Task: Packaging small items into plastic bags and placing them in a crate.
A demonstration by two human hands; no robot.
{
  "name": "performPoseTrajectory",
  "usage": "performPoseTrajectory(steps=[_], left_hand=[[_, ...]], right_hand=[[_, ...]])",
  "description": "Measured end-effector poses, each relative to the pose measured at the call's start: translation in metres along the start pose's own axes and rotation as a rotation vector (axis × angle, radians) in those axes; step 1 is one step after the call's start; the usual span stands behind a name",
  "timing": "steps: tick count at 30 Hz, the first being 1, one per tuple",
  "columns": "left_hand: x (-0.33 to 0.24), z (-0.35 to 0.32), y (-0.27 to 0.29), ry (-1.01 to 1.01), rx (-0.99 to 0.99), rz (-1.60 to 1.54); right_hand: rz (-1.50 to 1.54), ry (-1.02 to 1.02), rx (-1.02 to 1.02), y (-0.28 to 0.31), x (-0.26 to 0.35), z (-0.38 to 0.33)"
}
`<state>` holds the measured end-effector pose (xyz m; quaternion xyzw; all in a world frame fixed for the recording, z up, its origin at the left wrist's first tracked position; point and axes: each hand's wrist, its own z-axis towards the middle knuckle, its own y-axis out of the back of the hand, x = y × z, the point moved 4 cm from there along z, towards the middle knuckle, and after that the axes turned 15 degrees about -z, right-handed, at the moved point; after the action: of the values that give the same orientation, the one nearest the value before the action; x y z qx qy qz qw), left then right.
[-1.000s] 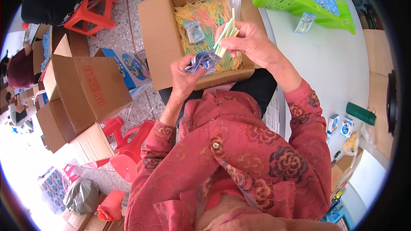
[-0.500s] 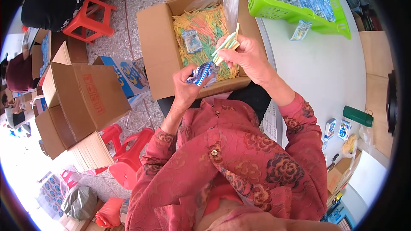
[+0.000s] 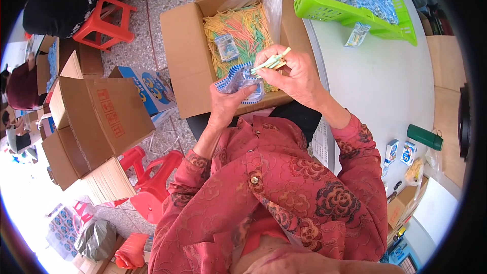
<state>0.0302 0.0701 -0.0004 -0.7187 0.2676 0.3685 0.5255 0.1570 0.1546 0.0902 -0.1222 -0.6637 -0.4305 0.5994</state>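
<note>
My left hand (image 3: 223,105) grips a clear plastic packet (image 3: 236,78) with blue-and-white edges, its mouth spread wide. Pinched in my right hand (image 3: 300,77) is a small bunch of thin pale green and yellow sticks (image 3: 274,62); their lower ends are at the packet's mouth, though I cannot tell how far inside they are. Both hands are over the near side of a cardboard box (image 3: 183,53) in front of my lap. Loose yellow, pink and green sticks (image 3: 251,28) fill the box, and a small blue-and-white packet (image 3: 227,47) lies on them.
To the right, a white table (image 3: 375,86) carries a bright green basket (image 3: 324,12) full of blue packets, one loose packet (image 3: 358,34) and a green bottle (image 3: 424,137). Open cartons (image 3: 111,106) and red stools (image 3: 152,193) stand left. Other people are at the far left.
The packet in my left hand has been spread wider and turned toward the sticks. My right hand has shifted slightly down, and the bunch of sticks now lies flatter.
</note>
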Motion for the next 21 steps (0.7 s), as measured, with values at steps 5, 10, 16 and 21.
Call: performPoseTrajectory(steps=[5,10,16,21], left_hand=[[0.0,0.002,-0.001,0.003,-0.014,-0.081],[-0.002,0.001,0.0,0.01,0.021,-0.034],[-0.007,0.003,0.002,-0.023,0.083,0.094],[-0.01,0.002,0.001,-0.052,0.083,0.036]], right_hand=[[-0.016,0.02,0.049,0.002,-0.001,0.001],[-0.207,0.076,0.104,0.001,0.0,0.003],[-0.134,0.044,0.155,0.0,-0.002,0.008],[-0.057,-0.019,0.119,0.001,0.002,0.01]])
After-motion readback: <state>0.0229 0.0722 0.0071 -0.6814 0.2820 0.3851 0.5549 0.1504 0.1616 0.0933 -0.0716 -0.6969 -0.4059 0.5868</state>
